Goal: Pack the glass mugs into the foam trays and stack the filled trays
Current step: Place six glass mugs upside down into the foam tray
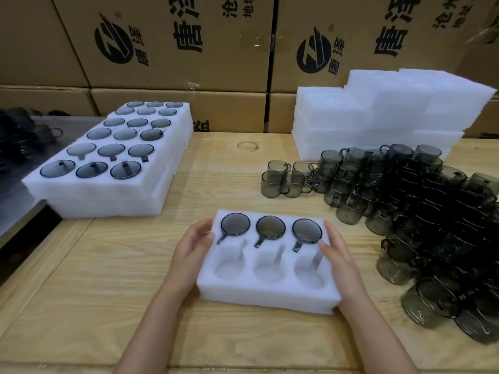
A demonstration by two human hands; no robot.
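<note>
With left hand (193, 249) and right hand (337, 255) pressed loose-fingered against its sides, the tray (270, 295) on the table (108, 292) holds three mugs (235, 224), three pockets empty; filled trays (94, 190) sit stacked left, many loose mugs (418, 211) remain.
</note>
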